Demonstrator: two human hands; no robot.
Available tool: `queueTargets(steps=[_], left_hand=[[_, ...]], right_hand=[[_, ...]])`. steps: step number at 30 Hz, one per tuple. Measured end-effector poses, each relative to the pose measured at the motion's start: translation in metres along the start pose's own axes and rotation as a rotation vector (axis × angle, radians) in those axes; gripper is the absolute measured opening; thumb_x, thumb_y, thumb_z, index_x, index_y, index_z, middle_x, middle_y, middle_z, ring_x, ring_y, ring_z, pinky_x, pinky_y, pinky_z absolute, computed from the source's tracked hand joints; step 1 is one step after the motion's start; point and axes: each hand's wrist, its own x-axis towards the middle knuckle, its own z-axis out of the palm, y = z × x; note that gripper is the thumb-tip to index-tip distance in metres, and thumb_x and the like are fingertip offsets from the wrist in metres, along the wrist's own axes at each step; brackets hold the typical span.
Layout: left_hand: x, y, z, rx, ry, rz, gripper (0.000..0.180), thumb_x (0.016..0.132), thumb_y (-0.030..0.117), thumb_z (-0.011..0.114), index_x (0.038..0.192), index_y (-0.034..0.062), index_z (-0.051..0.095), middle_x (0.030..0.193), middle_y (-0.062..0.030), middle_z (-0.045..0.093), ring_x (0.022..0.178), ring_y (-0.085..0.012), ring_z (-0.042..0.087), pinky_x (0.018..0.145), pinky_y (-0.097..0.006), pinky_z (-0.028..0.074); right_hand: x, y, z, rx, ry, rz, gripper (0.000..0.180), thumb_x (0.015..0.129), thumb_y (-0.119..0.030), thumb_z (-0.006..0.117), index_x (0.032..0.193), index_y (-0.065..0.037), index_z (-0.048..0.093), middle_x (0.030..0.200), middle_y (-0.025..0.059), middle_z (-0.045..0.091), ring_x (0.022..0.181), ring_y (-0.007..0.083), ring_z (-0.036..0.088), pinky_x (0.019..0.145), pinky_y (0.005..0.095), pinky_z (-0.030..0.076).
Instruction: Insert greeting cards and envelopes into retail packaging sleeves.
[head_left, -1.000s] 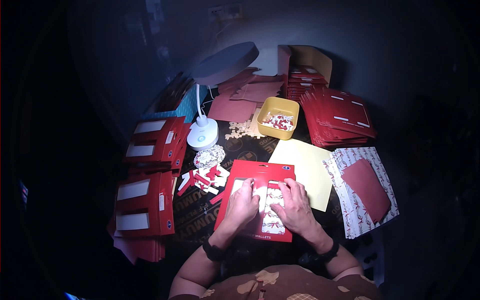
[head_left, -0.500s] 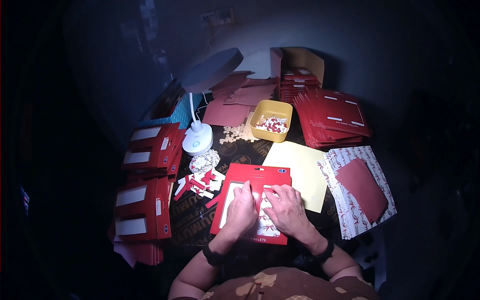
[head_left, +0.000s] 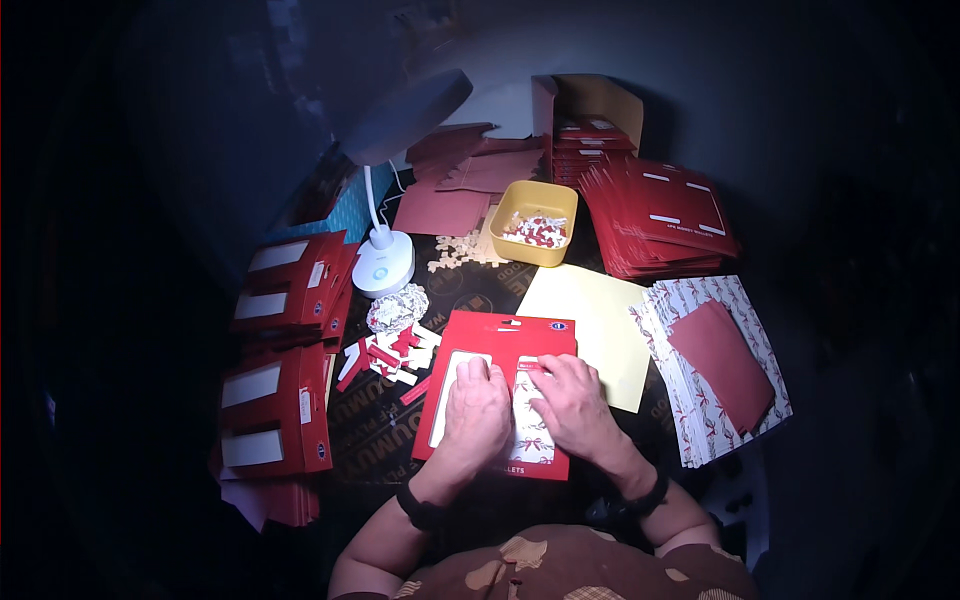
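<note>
Flat in front of me lies a red cardboard wallet pack (head_left: 495,328) with two windows and a hanging slot at its top. Pale yellow shows through the left window, and white paper patterned with red bows (head_left: 533,440) through the right one. My left hand (head_left: 475,415) rests over the middle of the pack, its fingers curled together; whatever they may hold is hidden. My right hand (head_left: 582,410) lies on the pack's right side, thumb and fingers apart. Its fingertips touch a small red-and-white label (head_left: 528,366) at the top of the patterned window.
Loose red and white strips (head_left: 388,355) lie left of the pack, by a white lamp (head_left: 383,265). Behind stands a yellow tub (head_left: 533,255) of small pieces. Red packs (head_left: 270,385) are stacked left, more red packs (head_left: 660,215) back right, patterned sheets (head_left: 700,395) right.
The whole view has shifted slightly. My left fingers have curled over the middle of the pack, where the thumb stood up before. My right fingertips stay at the label, more of which now shows.
</note>
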Motion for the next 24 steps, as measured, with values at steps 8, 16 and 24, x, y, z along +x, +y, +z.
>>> queueTargets(steps=[8,16,24], left_hand=[[-0.003,-0.002,0.004,-0.054,-0.003,0.017,0.03,0.09,0.007,0.048,0.114,-0.0113,0.054,0.095,-0.0192,0.053,0.089,-0.0321,0.051,0.076,-0.041,0.045],[-0.007,-0.003,0.011,-0.08,0.051,0.012,0.03,0.085,0.009,0.052,0.109,-0.0084,0.055,0.093,-0.0176,0.052,0.089,-0.0315,0.051,0.075,-0.041,0.043],[-0.008,-0.002,0.009,-0.073,0.039,0.001,0.033,0.083,0.009,0.053,0.11,-0.0092,0.055,0.094,-0.0176,0.052,0.088,-0.0311,0.051,0.074,-0.041,0.042]], right_hand=[[0.013,0.023,-0.017,0.118,0.193,0.159,0.025,0.084,0.003,0.058,0.108,0.005,0.065,0.113,0.0191,0.062,0.108,0.0359,0.058,0.094,0.0403,0.047],[0.009,-0.006,-0.006,-0.089,-0.13,-0.088,0.045,0.084,-0.023,0.069,0.119,0.001,0.058,0.126,0.0188,0.055,0.121,0.0319,0.05,0.103,0.0425,0.037],[0.003,-0.011,-0.006,-0.188,-0.132,-0.038,0.047,0.082,-0.026,0.071,0.116,0.004,0.059,0.124,0.0214,0.057,0.118,0.0327,0.053,0.102,0.0427,0.038]])
